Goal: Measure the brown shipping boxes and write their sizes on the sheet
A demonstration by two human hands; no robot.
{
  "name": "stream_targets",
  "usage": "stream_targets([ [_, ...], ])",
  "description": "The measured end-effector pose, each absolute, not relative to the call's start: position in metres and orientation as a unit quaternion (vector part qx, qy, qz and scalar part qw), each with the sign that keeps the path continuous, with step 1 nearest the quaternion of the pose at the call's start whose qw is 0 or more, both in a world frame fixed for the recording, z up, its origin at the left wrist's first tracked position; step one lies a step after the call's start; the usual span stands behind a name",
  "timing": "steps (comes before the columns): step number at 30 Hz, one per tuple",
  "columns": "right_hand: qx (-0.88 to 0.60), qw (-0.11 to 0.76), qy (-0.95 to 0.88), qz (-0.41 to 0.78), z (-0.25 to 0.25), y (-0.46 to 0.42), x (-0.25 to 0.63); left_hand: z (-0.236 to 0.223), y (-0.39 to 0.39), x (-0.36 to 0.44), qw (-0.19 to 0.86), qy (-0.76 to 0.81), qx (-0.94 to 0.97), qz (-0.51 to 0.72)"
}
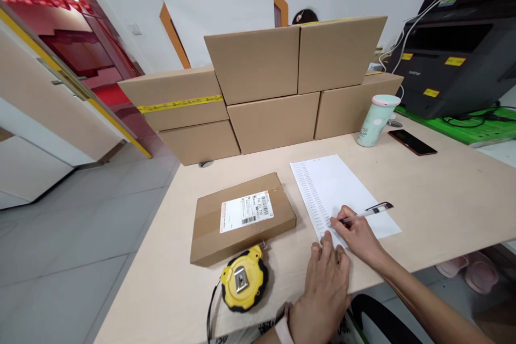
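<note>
My right hand (358,234) is closed around a pen (373,210), its tip down on a printed sheet of paper (338,183) with columns of small text along its left side. Flat on the lower edge of the sheet and the table lies my left hand (326,279), fingers stretched out and holding nothing. To the left of the paper is a small cardboard parcel (209,226) with a white shipping label (246,212) on top. A yellow and black tape measure (244,279) stands just in front of the parcel, its black strap hanging toward the table edge.
Stacked cardboard boxes (274,121) form a wall along the back of the table (455,193). At the right are a mint tumbler (377,121), a phone (412,142) and a black printer (451,59). Part of a person's head (305,16) shows behind the boxes.
</note>
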State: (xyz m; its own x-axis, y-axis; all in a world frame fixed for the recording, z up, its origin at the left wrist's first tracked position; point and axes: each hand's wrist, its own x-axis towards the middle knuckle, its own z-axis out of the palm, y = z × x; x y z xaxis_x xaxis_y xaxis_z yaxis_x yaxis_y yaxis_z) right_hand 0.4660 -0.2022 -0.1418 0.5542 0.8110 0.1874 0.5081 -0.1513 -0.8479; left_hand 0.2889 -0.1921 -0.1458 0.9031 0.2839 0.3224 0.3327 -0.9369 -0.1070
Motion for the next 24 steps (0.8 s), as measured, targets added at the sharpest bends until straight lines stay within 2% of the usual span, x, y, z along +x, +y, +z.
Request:
stream_targets([
  [9,-0.745,0.456,-0.456,0.173,-0.149,-0.203,0.465,-0.16,-0.19,0.295,0.069,-0.155,-0.972,-0.16],
  [17,-0.745,0.463,-0.449,0.169,-0.145,-0.202,0.464,-0.144,-0.192,0.289,0.052,-0.161,-0.974,-0.151],
  [24,-0.747,0.462,-0.449,0.16,-0.142,-0.202,0.463,-0.153,-0.191,0.293,0.062,-0.158,-0.973,-0.155],
])
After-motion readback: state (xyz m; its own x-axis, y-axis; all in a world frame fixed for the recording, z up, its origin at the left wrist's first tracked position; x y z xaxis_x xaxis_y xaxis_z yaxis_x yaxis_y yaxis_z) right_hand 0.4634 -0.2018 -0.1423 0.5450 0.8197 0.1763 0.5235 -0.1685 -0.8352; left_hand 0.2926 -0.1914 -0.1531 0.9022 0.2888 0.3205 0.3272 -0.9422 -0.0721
